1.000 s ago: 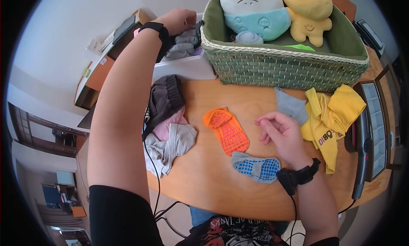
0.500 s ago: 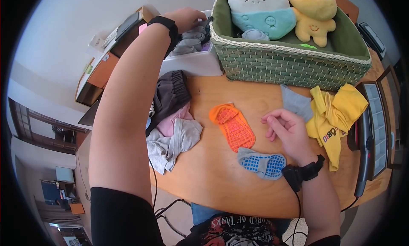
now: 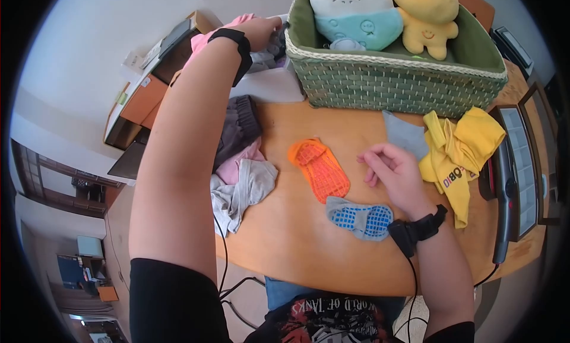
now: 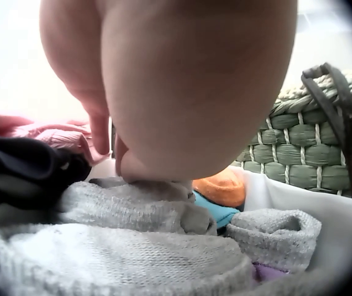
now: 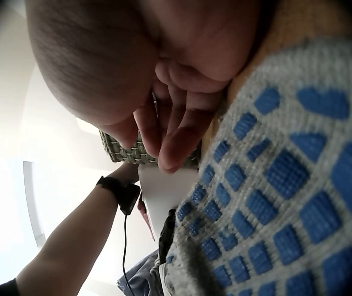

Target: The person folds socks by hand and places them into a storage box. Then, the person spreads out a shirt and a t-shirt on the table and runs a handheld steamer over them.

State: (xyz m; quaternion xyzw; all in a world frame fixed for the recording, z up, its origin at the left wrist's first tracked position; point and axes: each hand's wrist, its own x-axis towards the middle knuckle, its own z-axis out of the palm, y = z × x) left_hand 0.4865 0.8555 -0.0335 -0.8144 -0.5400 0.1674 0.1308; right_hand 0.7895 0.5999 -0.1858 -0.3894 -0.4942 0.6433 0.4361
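woven green basket (image 3: pixel 392 84) beside white bin (image 3: pixel 267 84); yellow shirt (image 3: pixel 460 159) right.

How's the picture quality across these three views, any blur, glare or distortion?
Head view: strong fisheye with a dark round border bending the orange wooden table; evenly lit, sharp. Left wrist view: the left hand fills the frame, the grey rolled socks are soft, the background blown white. Right wrist view: the grey sock with blue grip dots is blurred close up, with bright glare behind.

left hand (image 3: pixel 261 29) fingertips hidden among socks (image 4: pixel 132 209)
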